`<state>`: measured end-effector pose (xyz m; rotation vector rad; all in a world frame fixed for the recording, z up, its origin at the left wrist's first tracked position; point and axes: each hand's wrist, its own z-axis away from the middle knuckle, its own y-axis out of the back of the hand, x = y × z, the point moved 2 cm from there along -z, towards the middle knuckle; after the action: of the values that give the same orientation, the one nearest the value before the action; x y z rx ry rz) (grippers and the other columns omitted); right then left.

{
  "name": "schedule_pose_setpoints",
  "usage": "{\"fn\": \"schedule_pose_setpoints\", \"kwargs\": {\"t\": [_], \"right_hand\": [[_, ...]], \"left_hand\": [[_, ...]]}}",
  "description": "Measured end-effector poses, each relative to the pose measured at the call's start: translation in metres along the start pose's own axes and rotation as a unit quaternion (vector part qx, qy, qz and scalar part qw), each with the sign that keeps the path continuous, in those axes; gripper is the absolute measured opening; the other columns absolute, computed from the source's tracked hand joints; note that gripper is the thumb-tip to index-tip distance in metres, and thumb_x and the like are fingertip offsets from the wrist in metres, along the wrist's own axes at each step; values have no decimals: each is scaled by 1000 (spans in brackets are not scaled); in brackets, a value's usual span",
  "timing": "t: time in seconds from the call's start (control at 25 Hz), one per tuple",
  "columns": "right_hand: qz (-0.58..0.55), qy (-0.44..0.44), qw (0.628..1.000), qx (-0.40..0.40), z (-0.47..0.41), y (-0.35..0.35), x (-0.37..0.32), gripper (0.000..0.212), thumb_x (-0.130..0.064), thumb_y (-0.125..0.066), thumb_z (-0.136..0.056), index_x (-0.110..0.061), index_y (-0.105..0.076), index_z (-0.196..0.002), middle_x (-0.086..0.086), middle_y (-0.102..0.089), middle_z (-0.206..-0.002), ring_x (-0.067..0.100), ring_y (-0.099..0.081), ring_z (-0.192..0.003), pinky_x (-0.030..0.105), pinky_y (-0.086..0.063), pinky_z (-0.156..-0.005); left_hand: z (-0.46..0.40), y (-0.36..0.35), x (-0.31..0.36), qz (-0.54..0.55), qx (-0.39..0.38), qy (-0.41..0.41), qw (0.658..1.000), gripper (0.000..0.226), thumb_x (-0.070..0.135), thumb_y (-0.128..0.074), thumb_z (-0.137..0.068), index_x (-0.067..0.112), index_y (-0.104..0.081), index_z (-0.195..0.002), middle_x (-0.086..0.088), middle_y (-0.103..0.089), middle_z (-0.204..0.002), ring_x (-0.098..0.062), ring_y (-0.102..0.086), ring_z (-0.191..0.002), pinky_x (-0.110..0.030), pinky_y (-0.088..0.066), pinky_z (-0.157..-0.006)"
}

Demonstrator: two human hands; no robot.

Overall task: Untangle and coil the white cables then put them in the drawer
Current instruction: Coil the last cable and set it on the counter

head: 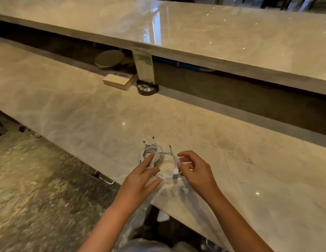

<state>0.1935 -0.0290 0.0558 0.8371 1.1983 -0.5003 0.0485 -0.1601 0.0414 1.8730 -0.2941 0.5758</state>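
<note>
Two coils of white cable (154,157) lie overlapping on the marble counter (85,110) near its front edge, with several plug ends sticking out at the far side. My left hand (140,176) rests with straight fingers on the left side of the nearer coil. My right hand (193,170) has curled fingers at the right side of that coil, beside a blue-and-white plug (175,172); whether it pinches the cable I cannot tell. No drawer is visible.
A raised marble shelf (213,42) runs across the back. Under it sit a round dish (109,60), a tan box (117,81), and a mirrored post on a black base (147,88). Speckled floor (40,179) lies to the left.
</note>
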Motion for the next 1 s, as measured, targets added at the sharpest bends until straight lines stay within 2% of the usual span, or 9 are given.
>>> {"fn": "schedule_pose_setpoints", "kwargs": {"t": [0.12, 0.24, 0.32, 0.4, 0.56, 0.68, 0.8, 0.92, 1.0], "right_hand": [[53, 101, 993, -14, -2, -15, -3, 32, -5, -51, -87, -25, -65, -108, -11, -61, -108, 1, -58, -96, 16, -52, -77], [173, 191, 966, 5, -11, -32, -1, 29, -13, -50, -84, -16, -69, -105, 1, -60, -116, 6, -57, -101, 10, -45, -83], [233, 220, 947, 32, -21, -44, 0, 24, -17, -54, -85, -12, -70, -102, 9, -64, -113, 15, -61, -97, 13, -44, -82], [265, 223, 936, 63, -32, -54, -1, 20, -12, -60, -81, -10, -71, -98, 12, -66, -107, 21, -64, -91, 17, -46, -78], [349, 198, 914, 59, -40, -67, 6, 22, -6, -66, -78, -9, -71, -99, 14, -67, -105, 28, -67, -87, 29, -54, -68], [395, 212, 891, 66, -36, -72, 10, 26, -17, -57, -84, -14, -68, -107, 12, -67, -109, 30, -65, -94, 33, -55, -64], [446, 238, 860, 77, -36, -76, 13, 31, -19, -51, -85, -11, -65, -112, 14, -65, -118, 33, -61, -106, 37, -55, -72], [470, 244, 846, 59, -35, -74, 22, 36, -16, -56, -85, -13, -61, -121, 8, -58, -131, 30, -51, -124, 38, -51, -85], [478, 256, 840, 37, -32, -70, 23, 39, -20, -46, -89, -14, -58, -125, 4, -56, -133, 27, -48, -126, 36, -49, -88]], "left_hand": [[-5, 8, -20, 17, 13, 11, 1000, 33, 39, -57, -82, 14, -67, -100, -4, -44, -139, -1, -45, -119, -6, -33, -94], [-18, 16, -49, 19, 1, -8, 1000, 34, 41, -59, -79, 15, -66, -101, -7, -47, -139, -4, -50, -117, -16, -45, -87], [-27, 18, -68, 19, -25, -22, 999, 31, 34, -68, -79, 14, -67, -103, -11, -48, -140, -16, -55, -118, -26, -49, -88], [-36, 17, -85, 25, -56, -37, 997, 31, 25, -71, -78, 14, -65, -106, -14, -46, -141, -23, -55, -121, -31, -50, -91], [-45, 9, -106, 24, -84, -91, 992, 29, 20, -71, -79, 12, -64, -106, -15, -45, -142, -23, -58, -117, -29, -55, -80], [-43, 4, -116, -3, -102, -81, 991, 36, 23, -70, -80, 13, -63, -114, -12, -47, -142, -24, -63, -110, -29, -57, -72], [-41, 1, -121, -45, -86, -147, 984, 44, 20, -67, -82, 10, -56, -124, -17, -48, -140, -28, -53, -123, -32, -53, -84], [-36, -1, -121, -81, -97, -189, 974, 50, 31, -45, -91, 13, -41, -138, -12, -38, -148, -21, -31, -137, -33, -44, -97], [-35, -1, -123, -96, -116, -194, 969, 56, 37, -38, -91, 16, -32, -143, -9, -31, -151, -19, -22, -139, -35, -39, -102]]}}
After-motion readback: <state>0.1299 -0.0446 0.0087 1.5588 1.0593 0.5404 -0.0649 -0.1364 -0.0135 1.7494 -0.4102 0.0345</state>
